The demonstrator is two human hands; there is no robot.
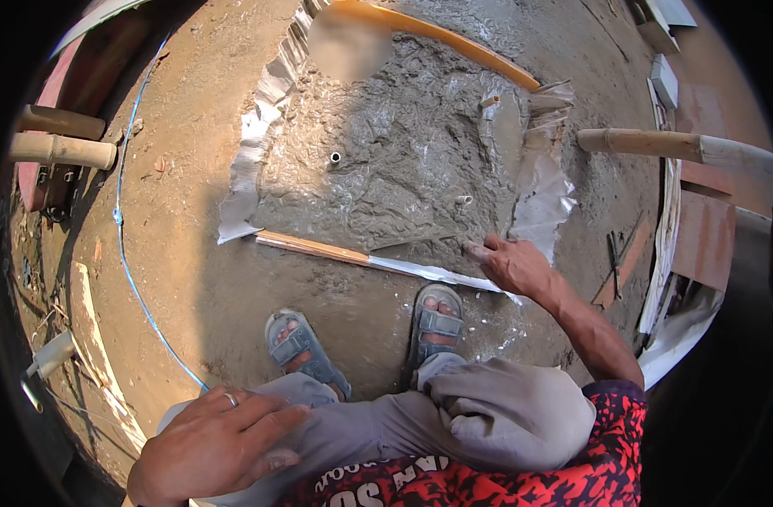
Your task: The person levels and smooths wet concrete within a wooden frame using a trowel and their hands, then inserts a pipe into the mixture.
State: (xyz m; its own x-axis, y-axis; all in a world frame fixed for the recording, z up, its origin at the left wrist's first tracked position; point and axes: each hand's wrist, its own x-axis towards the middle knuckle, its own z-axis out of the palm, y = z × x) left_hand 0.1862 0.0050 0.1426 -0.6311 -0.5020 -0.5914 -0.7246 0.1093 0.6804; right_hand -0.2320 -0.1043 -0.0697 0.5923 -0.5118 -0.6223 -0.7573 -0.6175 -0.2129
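Observation:
My right hand (515, 269) is closed at the near right corner of a patch of wet grey cement (403, 144). From its fingers a thin, cement-smeared trowel blade (416, 242) points left, lying along the cement's near edge; the handle is hidden in the grip. Just below runs a wooden strip (310, 245), its right part covered by white sheeting (437, 273). My left hand (222, 439), with a ring on one finger, rests on my left thigh, fingers extended and holding nothing. Short pipe ends (336, 158) stick up from the cement.
Crumpled pale sheeting (264, 127) lines the cement's sides, and an orange-brown board (454, 42) borders the far side. A blue cord (133, 279) crosses the ground at left. Bamboo poles (640, 142) jut in from both sides. My sandalled feet (437, 325) stand below the near strip.

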